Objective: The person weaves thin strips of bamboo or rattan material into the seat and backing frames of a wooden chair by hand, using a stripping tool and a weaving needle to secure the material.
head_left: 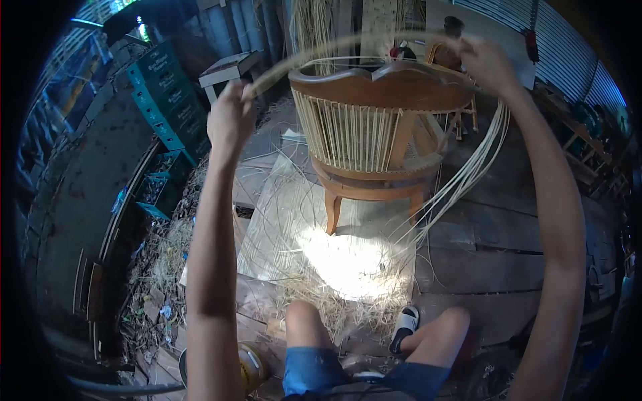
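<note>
Head view shows two bare hands held up high, far apart, with a long thin strip (287, 65) bending in an arch from one to the other. The left hand (231, 110) is curled shut around one end of the strip. The right hand (485, 63) has bent fingers and looks to be pinching the strip near its other end, but it is blurry, so I cannot tell how tight the pinch is. Between the arms, a brown wooden chair (414, 87) stands on the floor, and the arch of the strip passes above its curvy top. Many thin pale sticks (348, 134) run up and down in the side of the chair facing the person. A bunch of long pale strands (468, 174) hangs down to the right of the chair. Its top goes behind the right arm, so I cannot tell what holds it. Under the chair lies a flat sheet (264, 230) with a bright patch of light on it. Dry, straw-like bits (348, 317) are spread near the person's knees (304, 324). Green crates (164, 93) are stacked at the left, and a yellow bucket (253, 366) sits beside the left arm.
</note>
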### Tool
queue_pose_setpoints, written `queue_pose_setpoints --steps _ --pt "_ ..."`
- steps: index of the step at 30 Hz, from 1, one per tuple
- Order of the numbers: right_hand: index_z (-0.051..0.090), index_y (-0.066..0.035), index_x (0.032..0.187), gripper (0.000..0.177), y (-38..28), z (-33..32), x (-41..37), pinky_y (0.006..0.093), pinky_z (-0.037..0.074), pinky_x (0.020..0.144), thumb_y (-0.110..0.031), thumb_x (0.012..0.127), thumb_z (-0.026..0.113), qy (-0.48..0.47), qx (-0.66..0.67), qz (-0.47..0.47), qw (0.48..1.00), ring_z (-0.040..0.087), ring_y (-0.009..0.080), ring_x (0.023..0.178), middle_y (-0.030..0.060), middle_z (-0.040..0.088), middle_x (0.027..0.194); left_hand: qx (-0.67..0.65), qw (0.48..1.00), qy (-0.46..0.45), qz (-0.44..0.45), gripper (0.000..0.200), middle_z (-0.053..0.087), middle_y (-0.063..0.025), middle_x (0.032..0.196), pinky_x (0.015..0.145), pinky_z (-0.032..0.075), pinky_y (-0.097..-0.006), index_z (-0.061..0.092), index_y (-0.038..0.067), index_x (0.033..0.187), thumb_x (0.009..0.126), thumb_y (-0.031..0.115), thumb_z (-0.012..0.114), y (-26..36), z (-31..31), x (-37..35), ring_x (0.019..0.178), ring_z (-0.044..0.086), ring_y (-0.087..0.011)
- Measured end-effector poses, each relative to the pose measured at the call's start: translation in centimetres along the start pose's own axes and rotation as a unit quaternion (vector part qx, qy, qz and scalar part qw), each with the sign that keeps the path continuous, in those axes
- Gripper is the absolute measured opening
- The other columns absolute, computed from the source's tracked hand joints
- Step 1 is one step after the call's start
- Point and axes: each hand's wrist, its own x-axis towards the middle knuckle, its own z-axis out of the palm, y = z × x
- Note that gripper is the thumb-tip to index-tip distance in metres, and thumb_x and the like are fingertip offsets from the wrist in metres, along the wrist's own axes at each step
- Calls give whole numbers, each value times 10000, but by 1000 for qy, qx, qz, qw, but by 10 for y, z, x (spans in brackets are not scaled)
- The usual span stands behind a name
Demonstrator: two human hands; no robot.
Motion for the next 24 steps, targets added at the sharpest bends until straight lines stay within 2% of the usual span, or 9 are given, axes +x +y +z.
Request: queue_pose_setpoints --steps 2,4,6,9,11,14,15,20,24 --pt "596 6 870 304 39 51 37 361 450 617 -285 936 536 -26 34 21 999 603 224 644 125 594 691 78 997 -11 23 252 659 -196 906 746 494 -460 654 86 990 874 246 496 6 52 58 872 632 -378" --pt "606 11 876 318 60 101 53 355 451 629 -294 935 539 -51 74 43 995 611 204 657 113 609 700 132 981 -137 35 280 664 -180 970 818 487 -461 669 85 998 815 245 531 19 98 104 948 625 -362" --pt "622 18 865 310 70 141 65 336 446 647 -280 922 557 -108 170 46 978 588 144 668 67 604 677 162 973 -164 25 282 660 -170 1008 840 489 -448 675 88 994 788 239 557 29 146 126 982 621 -347" --pt "619 17 787 339 73 195 44 327 430 625 -301 893 566 -61 296 -11 953 554 144 605 96 593 646 214 947 -228 68 286 656 -156 1059 878 491 -430 687 98 980 739 226 601 26 204 157 1040 607 -326" --pt "625 22 795 311 58 167 48 302 431 651 -272 887 575 -223 239 136 935 549 120 619 64 601 656 211 919 -314 114 360 609 -157 1167 929 471 -433 649 101 1061 724 229 647 17 240 178 1132 551 -331" --pt "635 13 843 262 36 145 42 293 454 657 -243 877 597 -221 262 174 923 600 118 661 71 633 688 201 914 -303 178 510 520 -164 1285 961 445 -452 551 119 1210 744 291 666 0 282 210 1209 481 -355" --pt "632 8 868 247 33 144 39 295 465 655 -238 876 607 -183 294 217 913 616 128 668 77 641 698 196 912 -316 175 712 404 -177 1382 989 410 -488 408 169 1346 730 353 714 -8 301 224 1275 403 -377" --pt "621 -19 945 220 35 135 28 321 483 621 -228 877 626 -178 310 335 872 633 160 638 91 654 713 221 870 -405 172 1053 257 -166 1490 1033 321 -566 219 221 1459 620 423 821 -28 392 263 1360 272 -391" --pt "620 -38 921 202 42 138 18 319 474 532 -236 884 616 -160 331 303 879 624 186 562 86 650 701 186 877 -402 187 1243 229 -126 1515 1037 290 -604 106 226 1490 532 477 857 -48 455 276 1389 211 -376"
